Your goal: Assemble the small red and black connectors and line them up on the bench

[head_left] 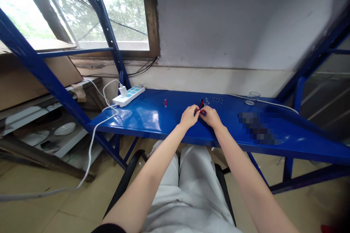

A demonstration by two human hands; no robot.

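Observation:
My left hand (189, 116) and my right hand (212, 117) meet above the blue metal bench top (153, 120). Their fingertips pinch a small red-and-dark object (199, 112), which is mostly hidden by my fingers. Just beyond them, a small dark-and-red item (201, 103) stands on the bench. Several tiny clear parts (214, 100) lie in rows to its right. A small red cylinder (165, 102) stands upright further left, apart from both hands.
A white power strip (128, 95) with a plugged-in charger sits at the bench's back left. A glass (253, 97) stands at the back right, near a white cable (273, 102). Blue steel uprights (299, 94) flank the bench, and shelves with white plates (65, 128) are low on the left.

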